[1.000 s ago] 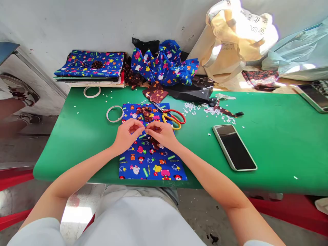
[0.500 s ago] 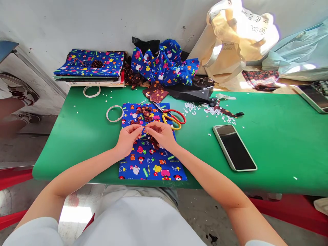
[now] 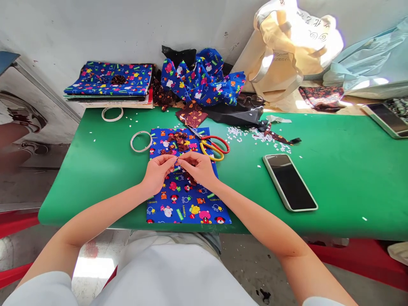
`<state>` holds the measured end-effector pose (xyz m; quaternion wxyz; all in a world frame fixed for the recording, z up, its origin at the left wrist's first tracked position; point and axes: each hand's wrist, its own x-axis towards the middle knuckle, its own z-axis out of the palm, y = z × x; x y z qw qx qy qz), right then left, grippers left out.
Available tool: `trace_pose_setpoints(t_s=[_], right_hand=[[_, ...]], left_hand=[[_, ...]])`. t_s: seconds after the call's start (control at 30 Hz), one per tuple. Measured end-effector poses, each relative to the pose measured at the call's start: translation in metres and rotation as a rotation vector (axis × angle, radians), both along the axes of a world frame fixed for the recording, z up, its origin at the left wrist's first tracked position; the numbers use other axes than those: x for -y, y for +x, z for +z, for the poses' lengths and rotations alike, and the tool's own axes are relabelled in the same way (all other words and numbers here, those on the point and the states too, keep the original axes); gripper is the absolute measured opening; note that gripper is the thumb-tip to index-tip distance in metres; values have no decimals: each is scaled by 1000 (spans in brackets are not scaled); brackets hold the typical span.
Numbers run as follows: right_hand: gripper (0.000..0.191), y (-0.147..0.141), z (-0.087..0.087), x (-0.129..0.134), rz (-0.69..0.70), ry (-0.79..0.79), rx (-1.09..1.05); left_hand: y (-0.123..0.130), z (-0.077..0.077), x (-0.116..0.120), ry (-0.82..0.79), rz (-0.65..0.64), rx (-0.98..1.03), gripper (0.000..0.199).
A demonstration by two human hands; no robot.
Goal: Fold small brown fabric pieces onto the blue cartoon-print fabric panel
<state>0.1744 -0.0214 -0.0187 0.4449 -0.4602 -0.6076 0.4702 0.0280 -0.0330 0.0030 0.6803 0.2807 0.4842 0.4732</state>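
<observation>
My left hand point(image 3: 158, 173) and my right hand point(image 3: 199, 169) meet fingertip to fingertip above a blue printed cloth point(image 3: 178, 204). Both are closed in a pinch; what lies between the fingertips is too small and covered to make out. Small brown patterned fabric pieces point(image 3: 180, 141) are scattered on the cloth's upper part, and a few show below my right hand. Scissors point(image 3: 213, 146) with one red and one yellow handle rest across the cloth's upper right edge, just beyond my right hand. A roll of narrow tape point(image 3: 141, 141) lies flat left of the cloth.
A phone point(image 3: 290, 182) lies on the green tabletop point(image 3: 344, 170) to the right, near white paper bits point(image 3: 234, 132). Behind are stacked blue cloth point(image 3: 134, 78), crumpled blue fabric point(image 3: 204, 83), glasses point(image 3: 256, 100) and a cream bag point(image 3: 274, 63). Another tape roll point(image 3: 112, 114) sits farther back.
The whole view has shifted slightly, so things appear a little more to the left. My hands stay pinched together in the same place over the cloth.
</observation>
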Motion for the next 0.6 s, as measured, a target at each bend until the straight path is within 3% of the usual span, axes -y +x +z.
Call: trace_pose_setpoints(t_s=[0.4, 0.6], right_hand=[[15, -2, 5, 5, -54, 278, 200], [12, -2, 4, 5, -62, 331, 187]], left_hand=[[4, 0, 3, 42, 64, -43, 24], [4, -1, 4, 56, 50, -48, 22]])
